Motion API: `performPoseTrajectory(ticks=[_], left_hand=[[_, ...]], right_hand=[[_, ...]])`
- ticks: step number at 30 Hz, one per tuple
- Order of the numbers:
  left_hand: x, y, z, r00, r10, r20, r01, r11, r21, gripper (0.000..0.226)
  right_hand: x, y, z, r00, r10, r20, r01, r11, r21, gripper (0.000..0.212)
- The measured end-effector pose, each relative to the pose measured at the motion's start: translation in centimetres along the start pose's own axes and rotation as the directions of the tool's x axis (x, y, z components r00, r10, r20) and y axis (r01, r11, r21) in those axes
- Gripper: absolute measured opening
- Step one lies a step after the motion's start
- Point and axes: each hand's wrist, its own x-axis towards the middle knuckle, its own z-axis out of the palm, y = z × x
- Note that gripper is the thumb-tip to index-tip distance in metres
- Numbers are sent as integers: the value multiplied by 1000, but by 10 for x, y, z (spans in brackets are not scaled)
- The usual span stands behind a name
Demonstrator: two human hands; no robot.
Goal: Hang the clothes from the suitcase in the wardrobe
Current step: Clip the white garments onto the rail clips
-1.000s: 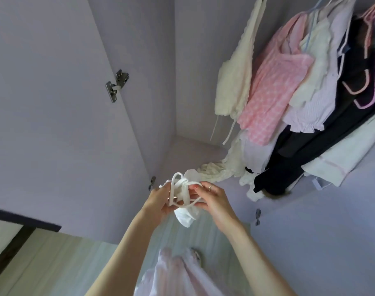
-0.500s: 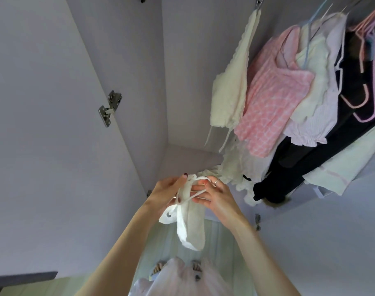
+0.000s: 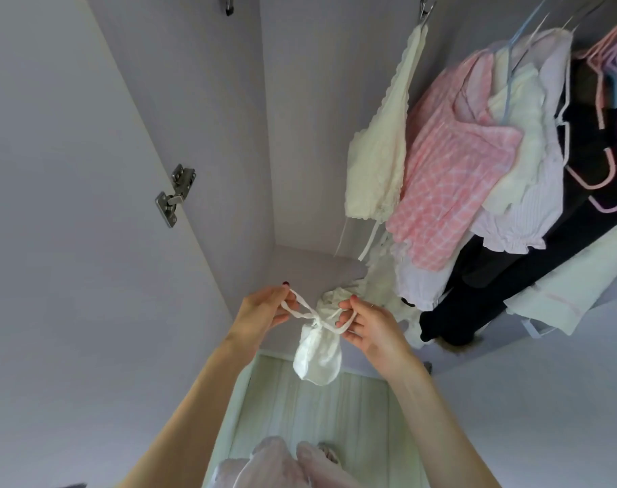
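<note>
A small white garment (image 3: 319, 352) with thin straps hangs between my hands in front of the open wardrobe. My left hand (image 3: 263, 311) pinches one strap loop at its left end. My right hand (image 3: 368, 324) pinches the other strap on the right. The cloth dangles below the straps, bunched into a narrow fold. Inside the wardrobe hang a cream top (image 3: 379, 149), a pink checked top (image 3: 451, 174), a white blouse (image 3: 521, 181) and a black garment (image 3: 504, 294). No suitcase shows in this view.
The open wardrobe door (image 3: 71, 241) stands at the left with a metal hinge (image 3: 175, 195). Empty pink and lilac hangers (image 3: 609, 163) hang at the far right. Crumpled white cloth (image 3: 342, 294) lies on the wardrobe floor. Pale wooden floor (image 3: 335, 410) lies below.
My hands have moved apart, pulling the straps out sideways. The white garment has dropped and unrolled below them. The view has tilted upward, showing more of the wardrobe.
</note>
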Motion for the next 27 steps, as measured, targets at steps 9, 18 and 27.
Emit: performPoseTrajectory(ticks=[9, 18, 27], left_hand=[[-2, 4, 28, 944, 143, 299, -211, 954, 213, 23], [-1, 10, 36, 955, 106, 277, -203, 914, 351, 22], [-12, 49, 35, 949, 116, 293, -199, 942, 271, 21]], right_hand=[[-7, -22, 11, 976, -196, 93, 200, 979, -45, 22], [-1, -45, -4, 931, -351, -99, 322, 919, -227, 15], [13, -40, -1, 967, -255, -23, 231, 907, -351, 22]])
